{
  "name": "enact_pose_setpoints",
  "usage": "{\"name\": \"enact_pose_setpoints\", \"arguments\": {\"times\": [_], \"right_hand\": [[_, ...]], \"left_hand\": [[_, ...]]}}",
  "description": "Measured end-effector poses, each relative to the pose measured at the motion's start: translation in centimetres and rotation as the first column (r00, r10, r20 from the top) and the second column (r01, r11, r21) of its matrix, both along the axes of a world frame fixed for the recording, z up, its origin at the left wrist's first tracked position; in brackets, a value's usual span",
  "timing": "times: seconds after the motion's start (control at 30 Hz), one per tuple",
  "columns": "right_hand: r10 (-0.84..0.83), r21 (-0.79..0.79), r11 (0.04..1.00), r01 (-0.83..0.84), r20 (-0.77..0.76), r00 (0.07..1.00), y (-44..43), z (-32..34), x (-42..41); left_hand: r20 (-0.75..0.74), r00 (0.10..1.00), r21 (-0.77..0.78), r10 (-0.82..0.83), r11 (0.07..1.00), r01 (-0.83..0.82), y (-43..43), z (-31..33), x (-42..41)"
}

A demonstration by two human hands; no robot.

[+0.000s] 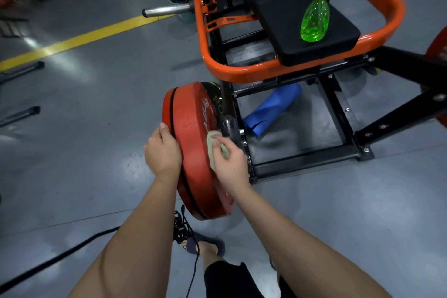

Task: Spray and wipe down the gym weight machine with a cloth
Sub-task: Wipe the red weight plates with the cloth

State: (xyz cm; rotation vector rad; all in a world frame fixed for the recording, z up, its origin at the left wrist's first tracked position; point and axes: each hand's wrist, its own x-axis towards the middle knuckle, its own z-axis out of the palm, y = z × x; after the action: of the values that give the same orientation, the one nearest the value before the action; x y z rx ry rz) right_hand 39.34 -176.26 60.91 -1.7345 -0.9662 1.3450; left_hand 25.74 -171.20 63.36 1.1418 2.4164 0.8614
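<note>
I have the right hand [232, 164] on the inner face of the red weight plate [193, 167], fingers bunched round the cloth [214, 146] and pressing it flat against the plate just beside the dark hub. The cloth is a pale, crumpled wad. Most of it shows above my knuckles and the rest is tucked under the palm.

The left hand [163, 150] is on the opposite side of the same plate. It is clamped over the outer rim with the thumb lying up along the edge, so the plate sits between my two hands. The plate stands on edge, loaded on the weight machine [302, 164] at its near-left corner, with a black plate behind it.

The spray bottle [314, 19] is well apart from both hands. It is green with a white and orange trigger head, and it stands upright on the black seat pad [285, 14] inside the orange frame [242, 72].

A blue roll [273, 109] lies on the floor [96, 128] inside the machine's base. A black cable [183, 225] hangs down by my sandalled foot [205, 244].
</note>
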Motion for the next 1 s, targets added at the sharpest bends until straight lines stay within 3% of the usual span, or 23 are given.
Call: {"name": "enact_pose_setpoints", "arguments": {"times": [0.13,0.27,0.43,0.53,0.67,0.8,0.87,1.0], "right_hand": [[0.071,0.049,0.996,-0.068,-0.053,0.996,2.8,0.5,0.0],[0.116,-0.127,0.983,-0.133,-0.130,0.985,0.4,-2.2,1.2],[0.054,-0.250,0.966,-0.068,-0.060,0.997,-3.5,-3.0,1.0],[-0.029,-0.120,0.993,0.021,-0.068,0.997,-2.0,-0.4,0.1],[0.010,0.163,0.987,0.014,-0.142,0.990,1.3,3.3,-1.6],[0.136,0.296,0.941,-0.167,0.122,0.983,1.5,2.2,-3.4],[0.092,0.348,0.922,-0.172,0.234,0.968,1.1,0.8,-3.7],[-0.047,0.458,0.885,-0.084,0.267,0.963,1.5,-1.2,-4.1]], "left_hand": [[0.018,1.000,0.003,0.001,1.000,-0.001,0.0,0.1,0.0],[0.036,0.999,0.009,0.001,1.000,-0.001,-0.3,0.1,0.1],[0.030,1.000,0.017,-0.009,1.000,0.008,-0.7,-0.1,0.1],[0.044,0.999,0.021,-0.009,1.000,0.008,-0.6,0.0,0.1],[0.083,0.996,0.012,0.014,1.000,-0.015,-0.1,0.3,0.0],[0.090,0.996,0.021,-0.009,1.000,0.007,0.1,0.3,-0.3],[0.107,0.994,0.030,-0.025,0.999,0.021,0.2,0.2,-0.3],[0.064,0.996,0.034,-0.055,0.998,0.053,0.3,-0.2,-0.9]]}}
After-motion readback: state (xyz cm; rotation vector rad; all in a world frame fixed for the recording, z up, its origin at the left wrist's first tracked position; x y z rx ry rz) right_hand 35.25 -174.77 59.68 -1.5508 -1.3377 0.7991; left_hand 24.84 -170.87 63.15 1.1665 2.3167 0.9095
